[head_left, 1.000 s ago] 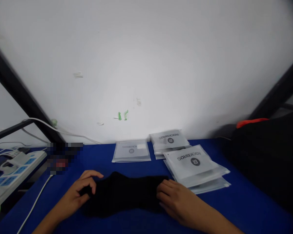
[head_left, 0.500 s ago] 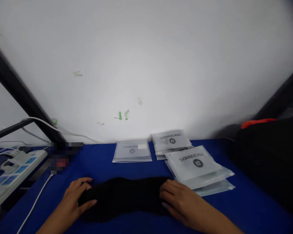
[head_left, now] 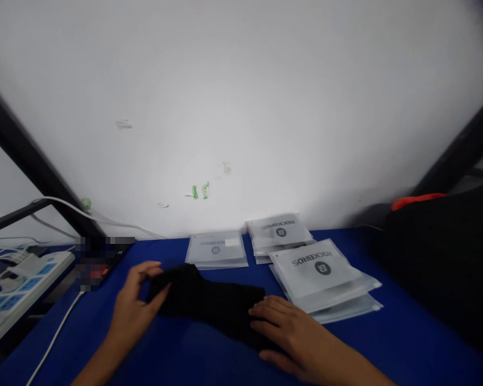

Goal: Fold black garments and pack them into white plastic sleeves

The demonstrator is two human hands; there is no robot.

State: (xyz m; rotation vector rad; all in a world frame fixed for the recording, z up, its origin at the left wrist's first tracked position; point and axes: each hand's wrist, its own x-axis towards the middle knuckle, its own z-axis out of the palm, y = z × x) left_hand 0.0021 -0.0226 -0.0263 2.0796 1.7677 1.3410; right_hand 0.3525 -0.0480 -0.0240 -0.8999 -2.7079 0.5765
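A black cloth (head_left: 213,300) stretches across the blue table covering between my hands. Its left end is raised and pinched between the thumb and fingers of my left hand (head_left: 134,305). My right hand (head_left: 292,332) rests over the right end of the cloth, fingers fairly flat and slightly apart, with the thumb below. Behind the cloth lies a white zip bag with a printed logo (head_left: 216,250). Further bags, a back pair (head_left: 280,232) and a front stack (head_left: 317,268), lie just beyond my right hand.
A white power strip (head_left: 24,284) with plugs and cables is at the left, beside a blurred-out device (head_left: 96,262). A large black item with a red edge (head_left: 446,257) fills the right side. A white wall (head_left: 241,107) rises behind.
My left hand has moved up and slightly right, lifting the left end of the black cloth. The cloth now slants down to the right. My right hand has shifted slightly left.
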